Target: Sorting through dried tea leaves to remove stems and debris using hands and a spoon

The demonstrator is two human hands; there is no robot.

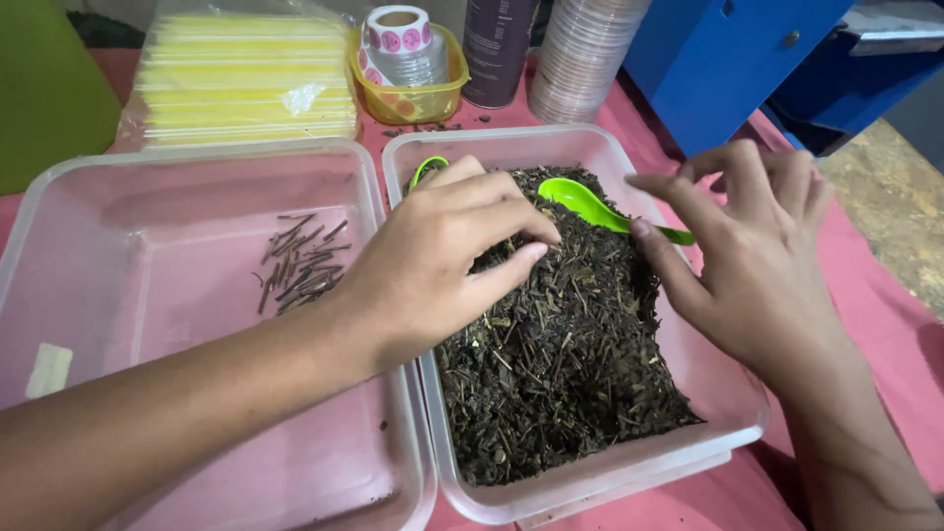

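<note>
My left hand [442, 261] reaches over a clear plastic tub [733, 393] filled with dark dried leaves [560, 364]; its thumb and fingertips pinch together at the heap's surface, and whether a piece is between them I cannot tell. My right hand [757, 256] hovers over the right side of the same tub, fingers spread, thumb near the leaves. A green plastic spoon [590, 205] lies on the heap between the hands. A second green spoon [427, 169] peeks out behind my left hand. The left clear tub [59, 211] holds a small pile of dark stems [303, 265].
At the back stand a stack of yellow bags in plastic wrap [246, 79], a yellow cup with a roll of stickers [403, 49], a dark canister [497, 49] and a stack of clear lids [582, 59]. A blue cabinet [728, 59] is at back right. The cloth is pink.
</note>
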